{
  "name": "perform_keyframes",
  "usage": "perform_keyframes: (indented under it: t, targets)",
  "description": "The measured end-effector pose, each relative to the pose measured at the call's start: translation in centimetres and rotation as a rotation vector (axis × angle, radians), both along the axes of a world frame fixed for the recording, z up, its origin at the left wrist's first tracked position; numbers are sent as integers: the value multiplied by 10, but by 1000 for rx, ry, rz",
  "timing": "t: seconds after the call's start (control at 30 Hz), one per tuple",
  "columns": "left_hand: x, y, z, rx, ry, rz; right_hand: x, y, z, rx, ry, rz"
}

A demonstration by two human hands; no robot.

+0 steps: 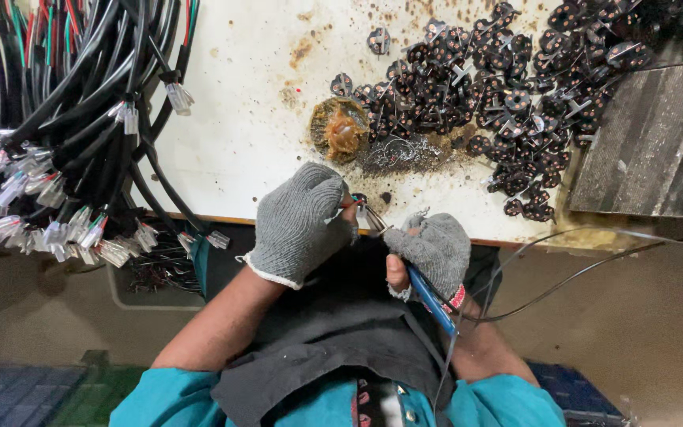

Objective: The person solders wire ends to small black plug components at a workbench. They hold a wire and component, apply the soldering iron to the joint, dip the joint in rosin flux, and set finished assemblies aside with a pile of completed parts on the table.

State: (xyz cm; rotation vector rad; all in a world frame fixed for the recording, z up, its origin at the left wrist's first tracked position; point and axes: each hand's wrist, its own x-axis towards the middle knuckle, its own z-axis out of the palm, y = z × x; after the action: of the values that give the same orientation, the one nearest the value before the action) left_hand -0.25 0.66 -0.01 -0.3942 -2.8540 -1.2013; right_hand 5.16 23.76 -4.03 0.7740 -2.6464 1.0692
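Black cable bundles point(73, 119) with clear plastic connectors hang over the stained white desk point(239, 103) at left. The left hand point(302, 221), in grey knit glove, pinches a small wired part point(355, 204) at the desk edge. The right hand point(432, 249) closes its grip around a blue-handled soldering iron point(428, 296). Round black discs point(499, 87) lie heaped beyond.

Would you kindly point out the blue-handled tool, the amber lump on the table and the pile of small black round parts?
blue-handled tool point(430, 296), head view, on the blue handle below the right hand.
amber lump point(341, 133), head view, on its glossy middle.
pile of small black round parts point(507, 87), head view, on the pile's centre.
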Motion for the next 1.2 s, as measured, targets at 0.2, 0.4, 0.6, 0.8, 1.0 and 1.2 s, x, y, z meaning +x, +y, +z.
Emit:
perform_keyframes:
  t: [0.2,0.4,0.6,0.8,1.0,1.2]
  targets:
    - [0,-1,1,39,35,-4,2,2,-2,56,-40,13]
    - [0,-3,1,43,46,-31,-3,6,-8,228,50,133]
    - [0,-2,2,10,16,-18,1,7,-11,255,28,99]
    - [2,-3,-1,43,41,-38,2,8,-13,334,-11,109]
    - [0,-4,0,60,49,-45,4,8,-10,160,-33,85]
    - [1,-4,-1,66,65,-37,-3,5,2,-11,37,101]
